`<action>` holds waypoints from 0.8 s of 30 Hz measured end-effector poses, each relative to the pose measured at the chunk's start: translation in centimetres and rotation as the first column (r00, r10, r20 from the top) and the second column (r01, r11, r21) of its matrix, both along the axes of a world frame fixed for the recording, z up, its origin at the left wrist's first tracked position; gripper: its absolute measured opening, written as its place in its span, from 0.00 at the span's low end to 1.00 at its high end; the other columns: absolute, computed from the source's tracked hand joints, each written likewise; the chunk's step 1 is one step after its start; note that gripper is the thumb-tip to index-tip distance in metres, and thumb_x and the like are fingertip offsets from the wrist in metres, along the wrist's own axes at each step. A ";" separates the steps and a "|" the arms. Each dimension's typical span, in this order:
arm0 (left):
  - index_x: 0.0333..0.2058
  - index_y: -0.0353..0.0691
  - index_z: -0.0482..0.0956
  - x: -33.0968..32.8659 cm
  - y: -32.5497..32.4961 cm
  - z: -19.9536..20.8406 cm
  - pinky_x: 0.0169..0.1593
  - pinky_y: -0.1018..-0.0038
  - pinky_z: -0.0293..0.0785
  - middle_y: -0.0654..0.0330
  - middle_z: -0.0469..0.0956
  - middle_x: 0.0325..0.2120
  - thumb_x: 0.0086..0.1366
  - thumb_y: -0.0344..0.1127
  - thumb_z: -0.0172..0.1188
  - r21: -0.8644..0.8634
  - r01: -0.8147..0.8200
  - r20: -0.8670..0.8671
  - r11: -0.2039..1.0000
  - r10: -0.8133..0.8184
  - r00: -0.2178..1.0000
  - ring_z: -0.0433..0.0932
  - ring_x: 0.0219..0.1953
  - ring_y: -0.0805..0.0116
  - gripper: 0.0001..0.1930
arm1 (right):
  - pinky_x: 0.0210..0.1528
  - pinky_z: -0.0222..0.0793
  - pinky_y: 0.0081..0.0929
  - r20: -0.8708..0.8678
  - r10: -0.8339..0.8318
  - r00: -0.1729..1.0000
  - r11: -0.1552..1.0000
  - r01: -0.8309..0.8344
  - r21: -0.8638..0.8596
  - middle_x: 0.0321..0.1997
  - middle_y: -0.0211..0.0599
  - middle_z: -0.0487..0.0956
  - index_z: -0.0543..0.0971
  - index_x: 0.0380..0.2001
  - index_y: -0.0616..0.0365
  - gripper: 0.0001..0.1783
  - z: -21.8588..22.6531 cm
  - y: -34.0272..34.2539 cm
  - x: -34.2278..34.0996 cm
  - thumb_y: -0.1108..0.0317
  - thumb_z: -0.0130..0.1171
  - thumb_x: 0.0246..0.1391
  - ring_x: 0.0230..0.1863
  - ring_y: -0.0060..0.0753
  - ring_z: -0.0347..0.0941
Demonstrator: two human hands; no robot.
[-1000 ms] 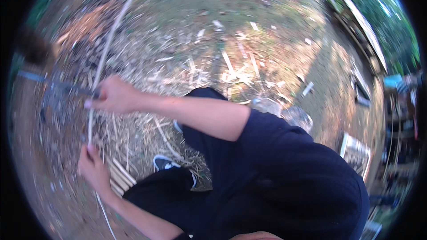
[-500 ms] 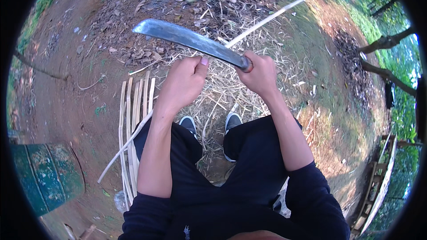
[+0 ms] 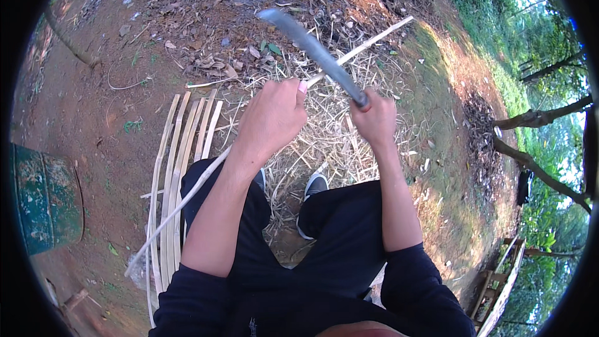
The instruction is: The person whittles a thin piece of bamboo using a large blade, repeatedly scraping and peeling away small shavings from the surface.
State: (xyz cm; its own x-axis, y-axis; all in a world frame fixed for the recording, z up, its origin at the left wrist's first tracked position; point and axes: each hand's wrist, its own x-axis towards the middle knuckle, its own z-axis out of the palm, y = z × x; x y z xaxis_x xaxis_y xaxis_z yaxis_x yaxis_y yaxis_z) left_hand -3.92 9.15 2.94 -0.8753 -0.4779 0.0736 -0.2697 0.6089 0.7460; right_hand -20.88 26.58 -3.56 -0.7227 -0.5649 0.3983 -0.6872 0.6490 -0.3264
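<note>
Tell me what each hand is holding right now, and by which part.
The right hand grips a long knife by its handle, blade pointing up and away. The left hand is closed around a long bamboo strip near its middle.

the long blade [image 3: 312,50] is blurring toward its tip, so its edge is not showing clearly. its handle is hiding inside the right hand [image 3: 374,118]. the left hand [image 3: 271,118] is covering the bamboo strip [image 3: 181,206] where it grips. the green drum [image 3: 43,203] is getting cut off by the left rim.
</note>
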 end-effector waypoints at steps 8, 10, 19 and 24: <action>0.33 0.31 0.77 1.4 -1.2 0.4 0.35 0.50 0.69 0.40 0.75 0.20 0.74 0.40 0.46 -0.061 0.009 0.002 0.998 -0.008 1.000 0.77 0.28 0.37 0.18 | 0.31 0.74 0.47 -0.086 -0.370 0.925 0.924 0.357 -0.138 0.19 0.50 0.79 0.80 0.28 0.63 0.11 0.3 1.4 -6.5 0.65 0.57 0.49 0.19 0.50 0.77; 0.33 0.31 0.78 1.4 -0.9 -0.6 0.35 0.50 0.69 0.40 0.75 0.20 0.74 0.40 0.46 -0.094 -0.021 -0.023 0.995 0.019 1.000 0.77 0.28 0.37 0.18 | 0.34 0.74 0.48 -0.001 -0.363 0.932 0.923 0.359 -0.137 0.21 0.54 0.79 0.80 0.29 0.66 0.13 -0.4 2.2 -6.6 0.65 0.56 0.51 0.21 0.54 0.77; 0.35 0.30 0.80 0.4 -0.3 0.2 0.41 0.48 0.75 0.37 0.79 0.24 0.71 0.35 0.49 0.086 -0.010 -0.092 0.996 0.018 0.996 0.81 0.32 0.37 0.15 | 0.19 0.68 0.33 -0.208 0.175 0.962 0.973 -0.201 -0.110 0.10 0.35 0.72 0.73 0.20 0.56 0.08 -0.6 -1.1 1.1 0.69 0.64 0.42 0.13 0.33 0.73; 0.32 0.32 0.78 0.8 -0.5 -0.6 0.32 0.49 0.69 0.41 0.76 0.19 0.73 0.37 0.48 -0.015 -0.018 -0.186 1.000 0.015 0.982 0.77 0.25 0.39 0.16 | 0.21 0.71 0.38 -0.292 0.048 0.955 0.988 -0.089 -0.129 0.14 0.40 0.77 0.72 0.19 0.59 0.10 -0.1 -1.2 -2.2 0.70 0.64 0.41 0.14 0.38 0.75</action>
